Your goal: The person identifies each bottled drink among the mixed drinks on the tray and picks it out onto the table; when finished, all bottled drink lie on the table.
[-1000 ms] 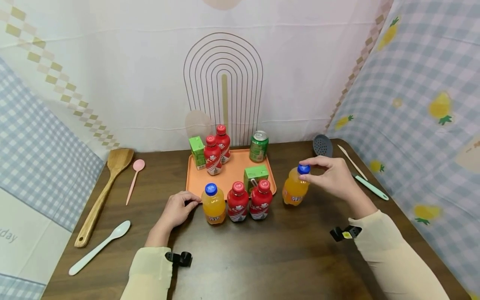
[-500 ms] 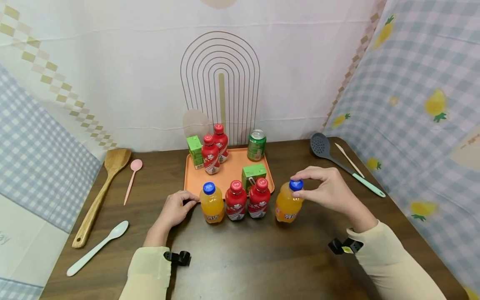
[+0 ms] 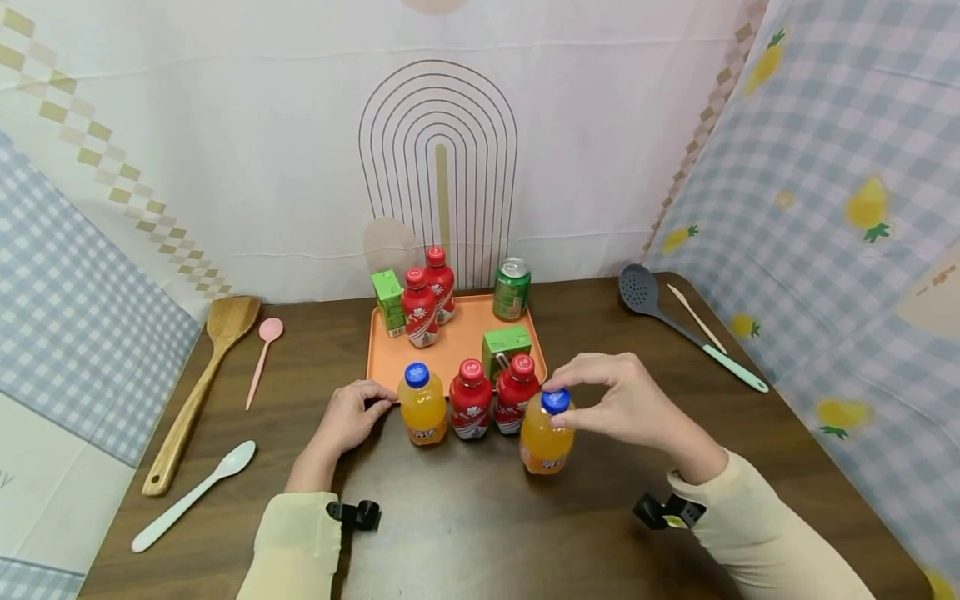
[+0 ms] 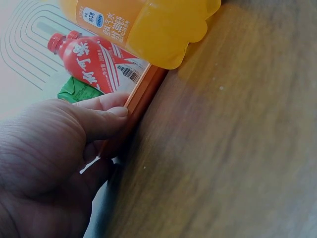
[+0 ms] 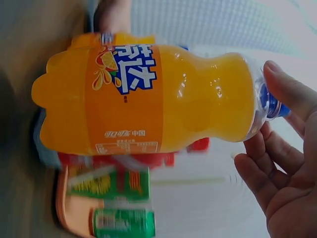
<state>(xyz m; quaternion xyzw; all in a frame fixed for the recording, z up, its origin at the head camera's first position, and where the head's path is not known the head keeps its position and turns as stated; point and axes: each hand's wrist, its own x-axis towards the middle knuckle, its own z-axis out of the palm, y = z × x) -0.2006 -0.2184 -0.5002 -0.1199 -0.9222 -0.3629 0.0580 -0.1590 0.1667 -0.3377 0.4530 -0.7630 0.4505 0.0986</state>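
Observation:
My right hand (image 3: 618,398) pinches an orange soda bottle (image 5: 148,99) by its blue cap, the bottle upright in front of the right-hand red bottle (image 3: 516,398). At the front left corner of the orange tray (image 4: 137,91), my left hand (image 3: 356,421) holds the rim between thumb and fingers. Another orange soda bottle (image 3: 423,412) stands close beside that hand, with a red bottle (image 3: 470,408) to its right. On the tray are two more red bottles (image 3: 419,315), two green drink cartons (image 3: 388,300) and a green can (image 3: 512,292).
Left of the tray lie a wooden spatula (image 3: 202,383), a pink spoon (image 3: 266,350) and a white spoon (image 3: 202,492). On the right are a slotted spoon (image 3: 651,304) with a mint handle and a thin, pale knife-like utensil (image 3: 696,317). Cloth walls (image 3: 300,167) surround the table.
My right hand has carried the orange soda bottle left and toward me, from right of the tray to in front of the red bottle. My left hand has stayed at the tray's corner.

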